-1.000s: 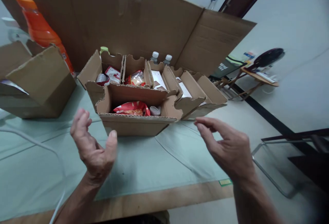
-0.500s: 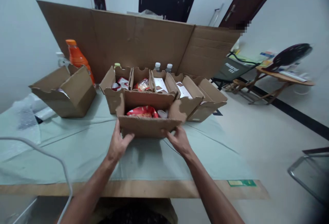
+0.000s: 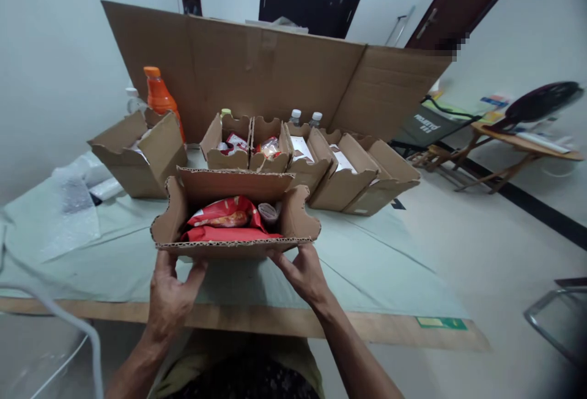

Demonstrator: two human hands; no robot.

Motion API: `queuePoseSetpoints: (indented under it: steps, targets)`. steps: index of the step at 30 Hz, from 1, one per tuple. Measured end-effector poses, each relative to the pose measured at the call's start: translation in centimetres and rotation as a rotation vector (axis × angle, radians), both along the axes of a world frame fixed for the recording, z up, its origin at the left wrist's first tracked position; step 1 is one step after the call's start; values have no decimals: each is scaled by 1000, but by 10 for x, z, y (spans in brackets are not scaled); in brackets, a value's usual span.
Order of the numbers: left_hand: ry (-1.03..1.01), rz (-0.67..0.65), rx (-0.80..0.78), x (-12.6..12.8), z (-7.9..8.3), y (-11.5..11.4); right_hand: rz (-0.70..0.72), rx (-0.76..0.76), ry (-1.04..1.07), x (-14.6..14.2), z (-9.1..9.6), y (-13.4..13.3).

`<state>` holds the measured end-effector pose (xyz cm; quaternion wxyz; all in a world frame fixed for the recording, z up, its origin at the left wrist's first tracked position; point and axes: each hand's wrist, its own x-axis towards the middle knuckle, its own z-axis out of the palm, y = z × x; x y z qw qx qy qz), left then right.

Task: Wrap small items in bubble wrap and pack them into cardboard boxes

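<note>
Between my hands is an open-topped cardboard box (image 3: 229,249), tilted so that its inside shows. Red snack packets (image 3: 224,214) lie in it, with a small rolled or cylindrical item (image 3: 268,212) at their right. My left hand (image 3: 174,292) grips the box's near left side, thumb on the front wall and fingers partly hidden. At the near right corner my right hand (image 3: 302,274) grips the same box, its fingers mostly hidden behind the cardboard. Behind it stands a row of similar boxes, among them one with a red packet (image 3: 269,147) and one with a white carton (image 3: 301,149).
Another cardboard box (image 3: 147,164) stands at the left, near bubble wrap (image 3: 76,203) and an orange bottle (image 3: 160,96). A tall cardboard sheet (image 3: 284,75) borders the table's back. A grey cable (image 3: 68,316) curves across the lower left.
Both hands have brought the box nearer to me and leftward, away from the row. More of its contents shows. The view has shifted slightly.
</note>
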<state>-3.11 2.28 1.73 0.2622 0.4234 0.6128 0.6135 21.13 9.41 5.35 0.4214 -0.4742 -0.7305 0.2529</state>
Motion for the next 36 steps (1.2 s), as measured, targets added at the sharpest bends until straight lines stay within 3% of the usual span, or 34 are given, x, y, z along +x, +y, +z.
queuePoseSetpoints:
  steps: [8,17,21,25,27,29,32,36]
  targets:
    - [1,-34,-83,11,-33,-21,-58,-90,-30,26,-24,-12]
    - [-6,-6,-246,12,-56,-46,-93,-223,-36,23,-59,-33]
    - [10,40,-182,-4,-47,-27,-66,-200,0,3,-75,-60]
    - [63,195,-43,-46,-31,11,294,-192,-56,-15,-78,-74]
    - [85,263,-28,-60,-29,19,404,-213,-89,-13,-74,-66]
    - [64,249,-73,-61,-32,16,342,-223,-83,-7,-68,-48]
    - [17,166,-147,-43,-41,-1,274,-240,-76,-3,-63,-13]
    - [69,26,-119,-19,-50,-22,450,-271,-79,-22,-67,24]
